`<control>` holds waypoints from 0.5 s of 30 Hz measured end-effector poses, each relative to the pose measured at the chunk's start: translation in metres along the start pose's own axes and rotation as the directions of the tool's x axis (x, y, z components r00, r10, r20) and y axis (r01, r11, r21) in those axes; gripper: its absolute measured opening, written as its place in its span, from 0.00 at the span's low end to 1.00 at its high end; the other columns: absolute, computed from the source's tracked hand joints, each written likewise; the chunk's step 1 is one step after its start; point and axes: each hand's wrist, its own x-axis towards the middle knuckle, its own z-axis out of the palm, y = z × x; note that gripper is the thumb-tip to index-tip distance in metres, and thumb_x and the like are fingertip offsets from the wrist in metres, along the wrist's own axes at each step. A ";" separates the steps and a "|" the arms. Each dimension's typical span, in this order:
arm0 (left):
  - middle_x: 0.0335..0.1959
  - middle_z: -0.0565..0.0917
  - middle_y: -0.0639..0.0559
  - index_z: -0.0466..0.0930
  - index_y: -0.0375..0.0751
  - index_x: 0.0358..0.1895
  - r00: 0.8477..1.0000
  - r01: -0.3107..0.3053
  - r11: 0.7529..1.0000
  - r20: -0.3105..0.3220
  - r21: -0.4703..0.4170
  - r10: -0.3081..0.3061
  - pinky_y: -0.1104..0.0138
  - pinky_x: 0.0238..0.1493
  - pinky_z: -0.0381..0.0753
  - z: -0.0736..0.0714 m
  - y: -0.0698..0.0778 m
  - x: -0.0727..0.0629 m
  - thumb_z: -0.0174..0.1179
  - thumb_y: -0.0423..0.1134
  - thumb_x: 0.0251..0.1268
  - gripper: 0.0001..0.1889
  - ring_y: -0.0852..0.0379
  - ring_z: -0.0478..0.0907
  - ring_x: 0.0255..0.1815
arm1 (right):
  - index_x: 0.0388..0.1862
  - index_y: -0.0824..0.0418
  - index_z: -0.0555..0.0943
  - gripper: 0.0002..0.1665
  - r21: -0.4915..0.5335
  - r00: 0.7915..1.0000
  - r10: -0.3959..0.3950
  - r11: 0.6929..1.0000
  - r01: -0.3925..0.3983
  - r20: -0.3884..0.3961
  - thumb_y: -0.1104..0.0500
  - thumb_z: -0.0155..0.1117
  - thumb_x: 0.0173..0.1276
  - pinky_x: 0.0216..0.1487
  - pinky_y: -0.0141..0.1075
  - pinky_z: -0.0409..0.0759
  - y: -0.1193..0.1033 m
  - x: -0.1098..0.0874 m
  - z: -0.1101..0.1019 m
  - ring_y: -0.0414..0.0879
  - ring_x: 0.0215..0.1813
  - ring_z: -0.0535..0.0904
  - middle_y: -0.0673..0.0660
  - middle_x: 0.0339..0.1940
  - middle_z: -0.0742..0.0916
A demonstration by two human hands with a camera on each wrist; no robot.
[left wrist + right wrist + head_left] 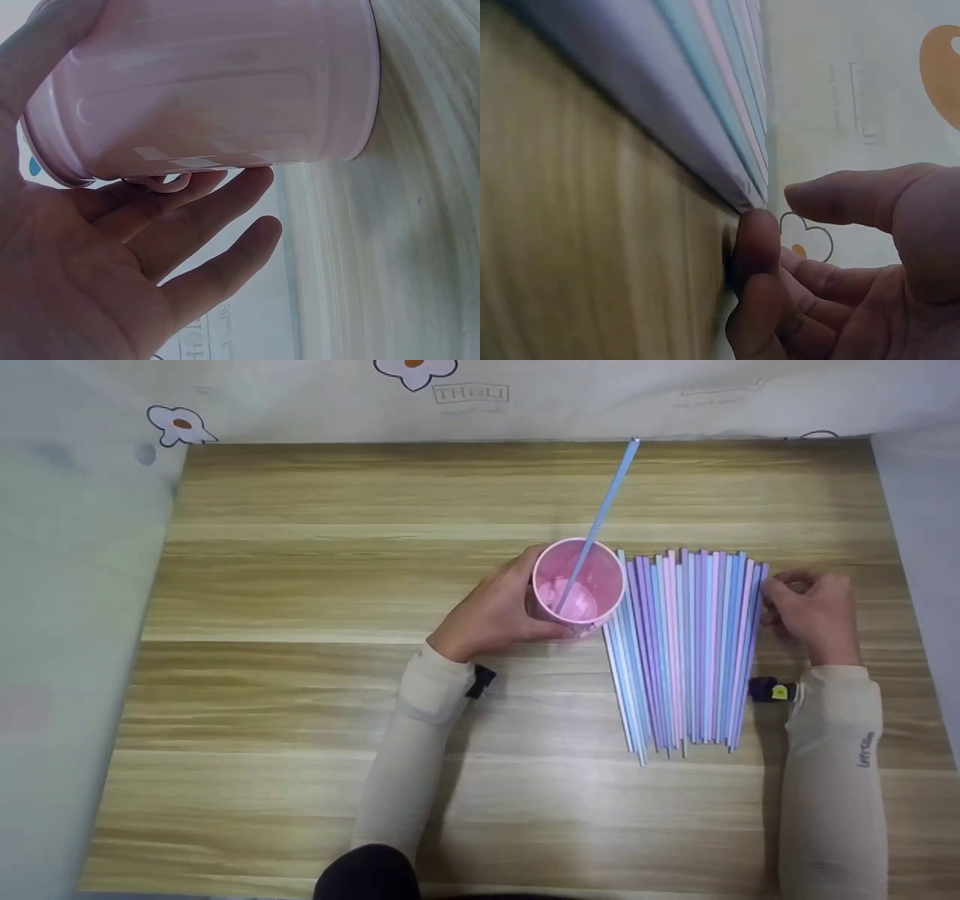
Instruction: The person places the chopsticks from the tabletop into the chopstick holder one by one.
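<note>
My left hand (pixel 501 604) grips a small pink bucket (pixel 541 562) from its left side, thumb on the near side and fingers on the far side. In the left wrist view the bucket (pixel 217 82) shows ribbed walls and a small curled loop. One long blue stick (pixel 609 499) leans inside it and rises past the rim. A fanned row of pastel sticks (pixel 686 652) lies to the bucket's right. At the row's right end is my right hand (pixel 817 604). There, a fingertip meets the end of a purple stick (pixel 652 90), with the thumb held apart.
The wood-grain table (pixel 315 585) extends around everything. A pale curtain (pixel 600 397) with flower prints hangs along the far edge. Pale sheeting (pixel 82 622) borders the left side.
</note>
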 end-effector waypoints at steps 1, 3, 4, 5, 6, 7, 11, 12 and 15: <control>0.64 0.75 0.46 0.62 0.40 0.72 1.000 0.001 1.000 -0.001 0.001 -0.001 0.67 0.64 0.70 0.000 0.000 0.000 0.80 0.49 0.44 0.51 0.52 0.72 0.64 | 0.59 0.69 0.75 0.26 -0.027 1.000 -0.009 1.000 0.010 0.002 0.50 0.57 0.74 0.32 0.32 0.84 0.000 0.000 0.001 0.40 0.29 0.82 0.48 0.30 0.84; 0.64 0.75 0.46 0.62 0.40 0.72 1.000 0.000 1.000 -0.002 0.004 0.000 0.67 0.64 0.70 0.000 0.001 0.000 0.80 0.49 0.44 0.51 0.52 0.72 0.64 | 0.59 0.70 0.75 0.26 -0.063 1.000 -0.026 0.998 0.026 0.001 0.50 0.58 0.74 0.31 0.32 0.84 0.000 0.000 0.002 0.39 0.29 0.82 0.49 0.32 0.84; 0.64 0.75 0.46 0.62 0.40 0.72 1.000 -0.003 1.000 -0.004 0.004 0.003 0.66 0.64 0.71 0.000 0.001 0.000 0.80 0.49 0.44 0.51 0.52 0.72 0.64 | 0.59 0.71 0.76 0.26 -0.075 0.999 -0.032 0.997 0.032 0.003 0.51 0.59 0.73 0.30 0.32 0.83 0.000 0.000 0.002 0.39 0.29 0.81 0.50 0.32 0.84; 0.64 0.75 0.46 0.62 0.41 0.72 1.000 -0.004 1.000 -0.005 0.004 0.004 0.67 0.64 0.71 0.000 0.001 0.000 0.80 0.49 0.44 0.51 0.52 0.72 0.64 | 0.59 0.71 0.76 0.26 -0.082 0.999 -0.038 0.996 0.038 0.005 0.51 0.59 0.73 0.30 0.32 0.83 0.000 -0.001 0.003 0.39 0.29 0.81 0.51 0.33 0.84; 0.64 0.75 0.46 0.62 0.41 0.73 1.000 -0.004 1.000 -0.004 0.001 0.004 0.66 0.64 0.71 0.001 0.001 0.000 0.80 0.49 0.45 0.51 0.52 0.72 0.64 | 0.58 0.71 0.76 0.25 -0.090 0.999 -0.044 0.995 0.045 0.006 0.52 0.59 0.73 0.30 0.31 0.83 0.000 -0.001 0.003 0.38 0.28 0.81 0.52 0.33 0.84; 0.65 0.75 0.46 0.61 0.41 0.73 1.000 -0.004 1.000 -0.003 0.001 0.004 0.66 0.64 0.71 0.001 0.002 0.000 0.80 0.49 0.44 0.51 0.52 0.72 0.64 | 0.58 0.72 0.76 0.25 -0.097 0.999 -0.048 0.994 0.048 0.008 0.53 0.60 0.73 0.29 0.31 0.83 0.000 -0.001 0.003 0.38 0.28 0.80 0.53 0.34 0.84; 0.65 0.75 0.46 0.62 0.42 0.73 1.000 0.003 1.000 -0.005 0.006 -0.003 0.66 0.65 0.70 0.001 0.001 0.000 0.80 0.48 0.44 0.51 0.52 0.72 0.64 | 0.59 0.72 0.76 0.25 -0.125 0.999 -0.049 0.991 0.050 0.012 0.53 0.59 0.73 0.29 0.31 0.83 -0.001 -0.001 0.005 0.39 0.29 0.80 0.58 0.38 0.83; 0.64 0.75 0.46 0.62 0.42 0.73 1.000 0.002 1.000 -0.006 0.010 -0.002 0.66 0.65 0.70 0.000 0.001 -0.001 0.81 0.48 0.44 0.51 0.52 0.72 0.64 | 0.59 0.72 0.76 0.25 -0.132 0.999 -0.046 0.990 0.048 0.011 0.53 0.59 0.73 0.29 0.31 0.83 -0.002 0.000 0.005 0.40 0.29 0.80 0.59 0.39 0.83; 0.64 0.75 0.46 0.62 0.42 0.72 1.000 -0.005 1.000 -0.009 0.016 0.005 0.66 0.65 0.70 0.000 0.001 -0.001 0.80 0.47 0.44 0.51 0.52 0.72 0.64 | 0.59 0.72 0.75 0.26 -0.138 0.999 -0.049 0.989 0.050 0.010 0.52 0.58 0.74 0.29 0.32 0.82 -0.002 0.000 0.005 0.40 0.29 0.80 0.60 0.39 0.83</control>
